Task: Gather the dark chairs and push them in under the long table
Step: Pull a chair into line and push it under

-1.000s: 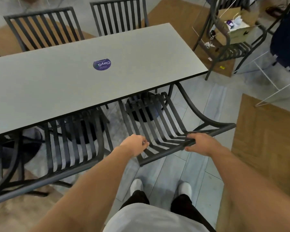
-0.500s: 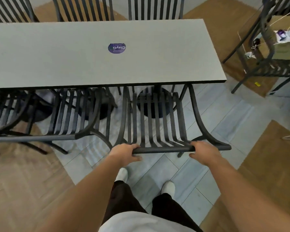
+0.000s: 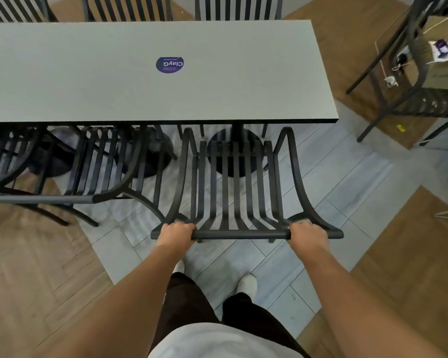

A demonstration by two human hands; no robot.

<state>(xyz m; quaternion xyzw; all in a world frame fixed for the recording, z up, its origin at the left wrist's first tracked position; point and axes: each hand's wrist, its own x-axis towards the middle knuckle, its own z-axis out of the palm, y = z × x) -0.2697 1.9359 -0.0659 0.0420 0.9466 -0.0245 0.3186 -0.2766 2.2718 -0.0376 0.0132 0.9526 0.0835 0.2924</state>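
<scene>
Both hands grip the top rail of the chair [image 3: 234,192] directly in front of the person: the left hand [image 3: 176,232] curls over the rail near its left end, and the right hand [image 3: 307,233] curls over it near its right end, with the bare middle stretch of rail between them. The slatted back drops away from the hands toward the table [image 3: 217,83], and the seat end of the chair sits under the table's near edge, close to its right-hand end. Through the slats a round dark pedestal base [image 3: 234,156] shows on the grey tile floor [image 3: 347,182]. Just to the left, a second chair [image 3: 104,164] stands tucked under the same edge, its curved arm close beside the held chair's left upright; whether they touch cannot be told. Further left, part of a third chair [image 3: 3,161] shows at the picture's edge. Across the table, the slatted backs of more chairs [image 3: 124,7] rise along the far side. A round purple sticker [image 3: 170,64] lies on the tabletop, roughly above the left hand. At upper right, well apart from the table, another dark chair [image 3: 409,81] carries a cardboard box [image 3: 445,71]. The person's white shoes [image 3: 247,284] stand on the tile just behind the held rail.
</scene>
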